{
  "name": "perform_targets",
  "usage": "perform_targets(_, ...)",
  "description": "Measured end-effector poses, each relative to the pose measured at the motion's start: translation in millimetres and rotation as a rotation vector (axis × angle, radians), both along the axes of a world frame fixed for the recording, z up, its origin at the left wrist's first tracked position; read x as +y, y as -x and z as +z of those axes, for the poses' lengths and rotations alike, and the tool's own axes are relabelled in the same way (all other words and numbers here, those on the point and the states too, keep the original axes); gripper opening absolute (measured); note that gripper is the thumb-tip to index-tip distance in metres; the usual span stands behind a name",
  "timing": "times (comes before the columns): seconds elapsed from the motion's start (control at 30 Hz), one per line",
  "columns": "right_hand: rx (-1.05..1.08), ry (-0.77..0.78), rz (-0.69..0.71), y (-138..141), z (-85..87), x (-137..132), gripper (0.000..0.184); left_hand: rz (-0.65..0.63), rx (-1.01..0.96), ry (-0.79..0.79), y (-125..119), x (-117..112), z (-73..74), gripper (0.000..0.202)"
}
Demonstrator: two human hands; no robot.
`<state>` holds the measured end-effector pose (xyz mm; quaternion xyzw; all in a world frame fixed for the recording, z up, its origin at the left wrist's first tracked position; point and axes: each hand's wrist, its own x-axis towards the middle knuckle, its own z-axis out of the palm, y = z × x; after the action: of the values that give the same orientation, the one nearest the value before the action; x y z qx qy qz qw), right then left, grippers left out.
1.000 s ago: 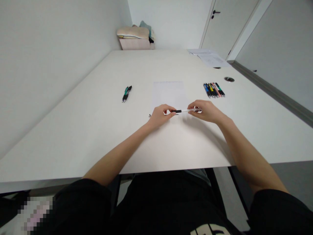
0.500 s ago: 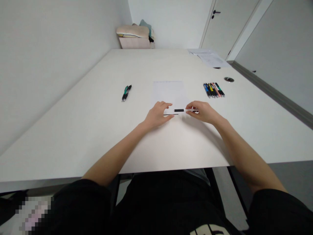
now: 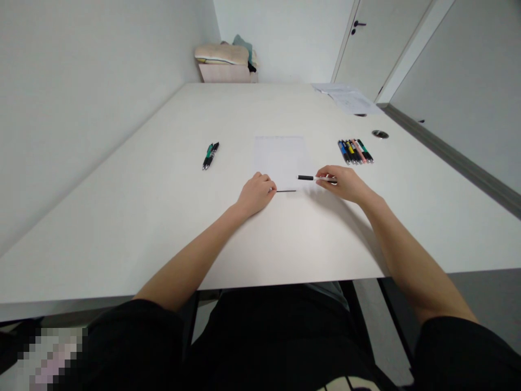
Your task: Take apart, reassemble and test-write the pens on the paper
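Observation:
A thin, dark pen refill (image 3: 286, 191) lies along the near edge of a white sheet of paper (image 3: 280, 157). The fingertips of my left hand (image 3: 257, 194) are closed on its left end. My right hand (image 3: 340, 182) pinches a pen (image 3: 306, 177) with a black grip and a pale body, held level just above the paper's right side. Its grip end points left, and part of the body is hidden by my fingers. The two hands are apart, with the pen a little farther out than the refill.
On the right lies a row of several coloured pens (image 3: 355, 151). Two pens (image 3: 210, 156) rest side by side at the left. Printed sheets (image 3: 348, 99) lie at the far right of the white table (image 3: 163, 217), near a round cable hole (image 3: 380, 134).
My left hand's thumb and fingers have come together on the refill's end. My right hand has drawn the pen slightly right and away from the left hand.

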<state>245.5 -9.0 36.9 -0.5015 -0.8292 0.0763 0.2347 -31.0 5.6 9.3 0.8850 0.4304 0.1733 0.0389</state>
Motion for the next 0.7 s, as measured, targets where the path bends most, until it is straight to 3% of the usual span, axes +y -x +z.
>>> perform_targets(0.13, -0.02, -0.001, -0.004, -1.0, 2.5, -1.3, 0.024, -0.012, -0.032, -0.047, 2.3, -0.3, 2.0, 0.023)
perform_targets(0.3, -0.034, -0.005, -0.013, -5.4, 3.3, -0.9, 0.025, 0.069, -0.133, -0.116, 11.2, 0.8, 8.0, 0.019)
perform_targets(0.7, -0.052, 0.002, -0.01, -6.6, 2.0, 0.2, 0.024, 0.108, -0.169, -0.114, 12.6, -1.3, 14.1, 0.018)
